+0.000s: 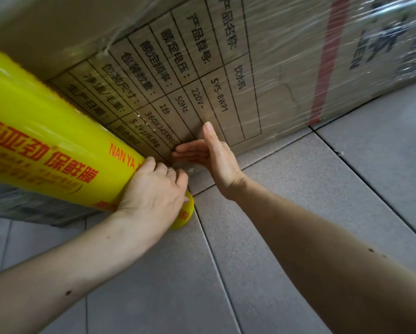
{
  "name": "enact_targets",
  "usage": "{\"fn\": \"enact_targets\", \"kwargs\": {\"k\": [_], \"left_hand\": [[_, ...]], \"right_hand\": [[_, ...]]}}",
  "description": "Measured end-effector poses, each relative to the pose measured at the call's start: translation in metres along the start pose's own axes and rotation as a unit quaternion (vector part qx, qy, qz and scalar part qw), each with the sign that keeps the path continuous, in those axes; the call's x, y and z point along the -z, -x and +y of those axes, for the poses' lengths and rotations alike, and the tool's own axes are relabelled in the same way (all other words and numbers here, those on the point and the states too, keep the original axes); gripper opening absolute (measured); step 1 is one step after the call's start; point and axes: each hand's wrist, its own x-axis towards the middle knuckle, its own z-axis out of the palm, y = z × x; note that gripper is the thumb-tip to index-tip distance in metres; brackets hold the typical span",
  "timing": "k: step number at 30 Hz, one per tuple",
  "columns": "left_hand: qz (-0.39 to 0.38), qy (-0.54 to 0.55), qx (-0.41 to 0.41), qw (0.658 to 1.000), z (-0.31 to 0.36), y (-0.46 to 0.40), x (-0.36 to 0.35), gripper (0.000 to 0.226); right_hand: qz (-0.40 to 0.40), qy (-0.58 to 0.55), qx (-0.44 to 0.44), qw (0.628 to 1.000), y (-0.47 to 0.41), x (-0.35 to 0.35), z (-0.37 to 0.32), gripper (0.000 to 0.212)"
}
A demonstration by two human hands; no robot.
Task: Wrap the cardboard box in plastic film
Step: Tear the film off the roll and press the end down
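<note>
The box (226,68) stood on the grey floor (298,225), with shiny film (298,44) already stretched over its printed side. The right hand (211,155) lay flat against the low corner of the box, fingers straight and together. I think it was pressing the film down so it would stick. The left hand (154,191) curled round the bottom end of the big yellow roll (52,145). The roll leaned close beside the box edge, likely so more film could pull off tight around it.
</note>
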Motion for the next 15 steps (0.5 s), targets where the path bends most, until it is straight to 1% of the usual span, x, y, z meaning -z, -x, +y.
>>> {"fn": "enact_targets", "kwargs": {"k": [2, 3, 8, 11, 12, 13, 15], "left_hand": [[-0.009, -0.015, 0.009, 1.000, 0.003, -0.008, 0.002, 0.069], [-0.016, -0.023, -0.001, 1.000, 0.006, -0.011, 0.003, 0.074], [-0.016, -0.021, -0.081, 0.996, 0.002, -0.001, -0.011, 0.107], [-0.020, -0.067, -0.129, 0.989, -0.007, 0.005, -0.032, 0.115], [-0.020, -0.096, -0.137, 0.986, -0.008, 0.004, -0.036, 0.113], [-0.018, -0.120, -0.140, 0.983, -0.009, 0.002, -0.039, 0.105], [-0.009, -0.135, -0.136, 0.981, -0.009, -0.003, -0.042, 0.069]], "right_hand": [[0.001, -0.004, 0.001, 1.000, 0.001, -0.001, 0.004, 0.074], [0.001, 0.003, 0.003, 1.000, 0.000, -0.001, 0.004, 0.074], [-0.019, 0.058, 0.005, 0.998, 0.000, 0.002, 0.002, 0.073], [-0.015, 0.054, 0.005, 0.998, 0.001, 0.002, 0.002, 0.072], [-0.013, 0.054, 0.004, 0.998, 0.001, 0.001, 0.002, 0.071], [-0.011, 0.056, 0.004, 0.998, 0.002, 0.001, 0.002, 0.070], [-0.008, 0.060, 0.006, 0.998, 0.002, 0.000, 0.001, 0.069]]}}
